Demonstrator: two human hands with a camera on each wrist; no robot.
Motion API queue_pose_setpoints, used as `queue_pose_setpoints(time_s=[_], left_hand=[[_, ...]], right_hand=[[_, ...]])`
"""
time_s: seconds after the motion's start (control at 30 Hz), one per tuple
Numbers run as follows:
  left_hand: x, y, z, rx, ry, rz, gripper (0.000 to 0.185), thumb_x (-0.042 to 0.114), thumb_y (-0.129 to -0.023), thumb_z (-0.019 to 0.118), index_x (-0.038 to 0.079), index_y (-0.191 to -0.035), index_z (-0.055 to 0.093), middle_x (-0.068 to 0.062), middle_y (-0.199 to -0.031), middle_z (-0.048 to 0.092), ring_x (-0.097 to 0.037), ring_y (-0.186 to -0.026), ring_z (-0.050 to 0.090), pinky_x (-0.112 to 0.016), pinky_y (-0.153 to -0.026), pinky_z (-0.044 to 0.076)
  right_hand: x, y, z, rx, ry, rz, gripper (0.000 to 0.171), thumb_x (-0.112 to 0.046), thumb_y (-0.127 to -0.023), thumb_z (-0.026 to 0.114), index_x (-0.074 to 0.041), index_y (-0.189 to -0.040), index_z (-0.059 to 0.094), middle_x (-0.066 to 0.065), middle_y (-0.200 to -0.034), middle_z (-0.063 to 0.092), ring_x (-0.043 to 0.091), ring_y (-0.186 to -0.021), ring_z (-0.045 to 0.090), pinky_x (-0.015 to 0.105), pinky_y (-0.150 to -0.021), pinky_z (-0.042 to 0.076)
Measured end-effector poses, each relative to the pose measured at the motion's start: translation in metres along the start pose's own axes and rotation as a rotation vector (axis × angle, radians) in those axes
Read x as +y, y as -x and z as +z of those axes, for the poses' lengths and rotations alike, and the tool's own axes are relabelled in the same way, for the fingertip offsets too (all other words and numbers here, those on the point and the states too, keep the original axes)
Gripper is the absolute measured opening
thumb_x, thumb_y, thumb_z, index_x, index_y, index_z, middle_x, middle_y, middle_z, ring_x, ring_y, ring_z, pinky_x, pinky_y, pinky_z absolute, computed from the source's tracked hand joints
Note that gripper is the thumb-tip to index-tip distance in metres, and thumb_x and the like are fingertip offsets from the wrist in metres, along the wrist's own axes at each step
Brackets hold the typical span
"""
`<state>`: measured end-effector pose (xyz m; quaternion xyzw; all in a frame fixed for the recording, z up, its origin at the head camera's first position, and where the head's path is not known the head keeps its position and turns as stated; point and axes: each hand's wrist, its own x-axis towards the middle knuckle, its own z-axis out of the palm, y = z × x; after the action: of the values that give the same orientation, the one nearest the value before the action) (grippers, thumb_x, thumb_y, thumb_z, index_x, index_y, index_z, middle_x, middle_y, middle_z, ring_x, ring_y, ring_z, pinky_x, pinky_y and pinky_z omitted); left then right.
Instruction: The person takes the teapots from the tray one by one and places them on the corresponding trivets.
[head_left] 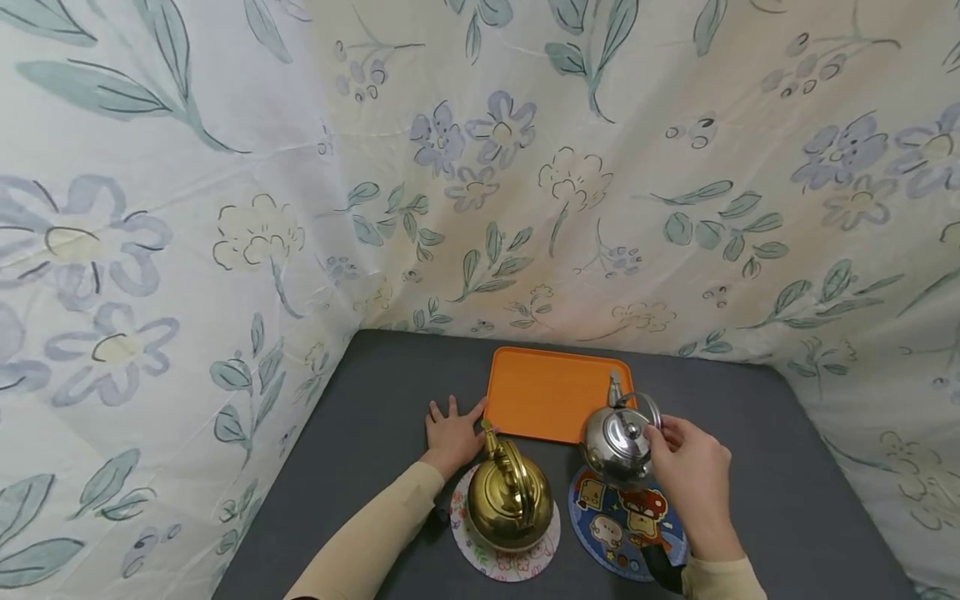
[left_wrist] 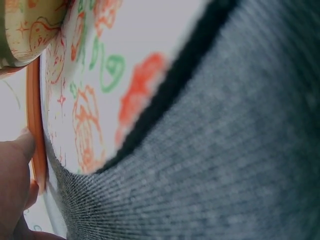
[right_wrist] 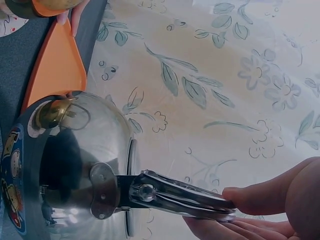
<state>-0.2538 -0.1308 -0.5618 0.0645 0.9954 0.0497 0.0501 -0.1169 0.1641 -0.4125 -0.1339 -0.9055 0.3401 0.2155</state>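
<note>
My right hand (head_left: 696, 483) pinches the arched metal handle of a silver kettle (head_left: 611, 446) between thumb and fingers, as the right wrist view (right_wrist: 215, 202) also shows. In the head view the kettle overlaps the near right corner of an orange tray (head_left: 543, 392) and the far part of a round blue cartoon mat (head_left: 603, 533). Fingers spread, my left hand (head_left: 452, 437) rests at the tray's left edge, with a fingertip at its rim. Beside that hand, a gold kettle (head_left: 495, 504) stands on a round white mat (head_left: 517, 569) with a pink and green pattern.
The dark grey tabletop (head_left: 757, 467) lies under everything. Floral cloth (head_left: 487, 267) hangs behind the table and along its sides. The gold kettle stands close to my left forearm, between my two arms.
</note>
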Motion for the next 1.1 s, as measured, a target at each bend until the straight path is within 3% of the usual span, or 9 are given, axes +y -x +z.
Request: queue_pose_setpoints(time_s=[0.63, 1.1], left_hand=[[0.001, 0.011, 0.000, -0.017, -0.006, -0.018, 0.068, 0.076, -0.093, 0.042, 0.051, -0.156, 0.030, -0.021, -0.161, 0.033, -0.061, -0.143, 0.027, -0.066, -0.112, 0.031], [0.000, 0.017, 0.002, -0.002, -0.024, -0.013, 0.068, 0.077, -0.093, 0.040, 0.051, -0.155, 0.031, -0.021, -0.160, 0.035, -0.060, -0.143, 0.028, -0.065, -0.112, 0.032]], right_hand=[[0.009, 0.028, -0.012, 0.000, 0.022, 0.049, 0.032, -0.012, -0.091, 0.074, 0.013, -0.111, 0.071, 0.028, -0.094, 0.074, 0.040, -0.082, 0.075, 0.049, -0.063, 0.058], [0.018, 0.047, -0.019, -0.038, 0.033, 0.093, 0.034, -0.014, -0.092, 0.073, 0.013, -0.113, 0.069, 0.030, -0.098, 0.073, 0.041, -0.083, 0.074, 0.049, -0.066, 0.058]])
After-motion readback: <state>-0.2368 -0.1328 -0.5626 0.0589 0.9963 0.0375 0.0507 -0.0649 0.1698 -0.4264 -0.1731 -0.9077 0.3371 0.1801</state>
